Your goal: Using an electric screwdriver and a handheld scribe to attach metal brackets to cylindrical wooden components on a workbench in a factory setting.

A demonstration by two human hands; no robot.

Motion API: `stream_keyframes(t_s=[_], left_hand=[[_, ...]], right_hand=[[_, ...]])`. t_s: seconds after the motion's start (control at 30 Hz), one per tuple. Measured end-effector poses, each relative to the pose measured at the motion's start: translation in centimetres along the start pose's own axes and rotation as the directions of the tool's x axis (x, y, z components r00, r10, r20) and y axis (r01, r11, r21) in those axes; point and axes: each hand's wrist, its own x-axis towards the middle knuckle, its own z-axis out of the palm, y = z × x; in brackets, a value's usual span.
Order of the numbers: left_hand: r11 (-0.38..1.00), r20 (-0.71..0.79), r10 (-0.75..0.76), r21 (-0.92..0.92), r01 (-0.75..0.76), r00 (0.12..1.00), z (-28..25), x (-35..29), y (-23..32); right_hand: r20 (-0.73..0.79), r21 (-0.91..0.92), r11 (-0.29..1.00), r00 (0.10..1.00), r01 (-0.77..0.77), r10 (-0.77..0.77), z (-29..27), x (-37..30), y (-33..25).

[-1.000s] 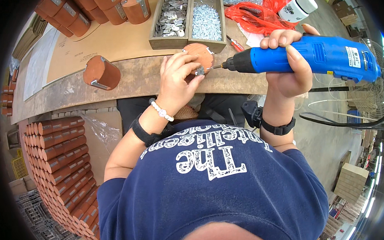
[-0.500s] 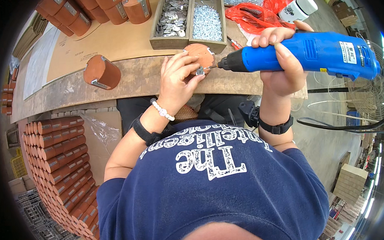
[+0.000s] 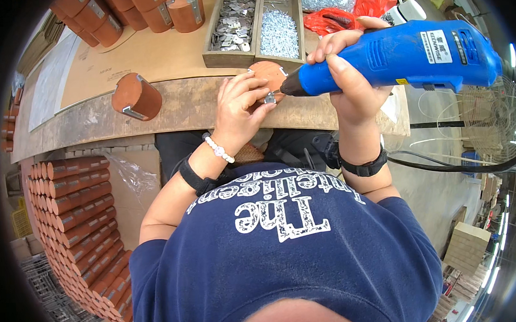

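My right hand (image 3: 352, 79) is wrapped round a blue electric screwdriver (image 3: 400, 57). Its black nose points left, with the tip against a small metal bracket (image 3: 271, 97) at the edge of a reddish-brown round block (image 3: 270, 72) on the bench. Fingers of my left hand (image 3: 238, 98) curl over the near left side of that block, holding it and the bracket. Whether a screw sits under the tip is hidden. Left of my hands, a similar reddish-brown cylinder (image 3: 137, 97) with metal brackets stands by itself on the bench.
A two-part wooden box holds metal brackets (image 3: 233, 24) and silvery screws (image 3: 278, 33). Behind lie red plastic bags (image 3: 329, 21) and a white mug (image 3: 410, 9). More cylinders (image 3: 185, 11) stand at the back left; a tall stack (image 3: 82, 220) rises below the bench. A cable (image 3: 460, 166) hangs at right.
My right hand has brought the electric screwdriver left and slightly down, so its tip now meets the bracket. My left hand and the block have hardly moved.
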Motion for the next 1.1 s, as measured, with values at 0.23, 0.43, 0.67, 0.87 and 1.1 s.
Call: stream_keyframes(t_s=[0.23, 0.43, 0.67, 0.87, 1.1], left_hand=[[0.997, -0.028, 0.056, -0.049, -0.058, 0.998, 0.0, 0.3, 0.3], [0.996, -0.039, 0.054, -0.070, -0.056, 0.998, 0.1, 0.4, 0.5], [0.995, -0.056, 0.062, -0.079, -0.067, 0.996, 0.1, 0.4, 0.8], [0.994, -0.055, 0.061, -0.086, -0.066, 0.997, 0.2, 0.5, 0.9], [0.995, -0.056, 0.054, -0.082, -0.058, 0.997, 0.1, 0.6, 1.1]], right_hand=[[0.049, -0.063, 0.998, 0.999, 0.010, -0.007, 0.3, 0.2, 0.1], [0.036, -0.037, 0.999, 0.999, 0.032, -0.031, 0.4, 0.6, 0.2], [0.078, -0.044, 0.999, 0.997, -0.006, 0.009, 1.0, 0.8, -0.3], [0.104, -0.030, 0.998, 0.993, -0.054, 0.057, 1.1, 1.0, -0.2], [0.127, -0.037, 0.999, 0.991, -0.027, 0.031, 0.7, 1.0, 0.0]])
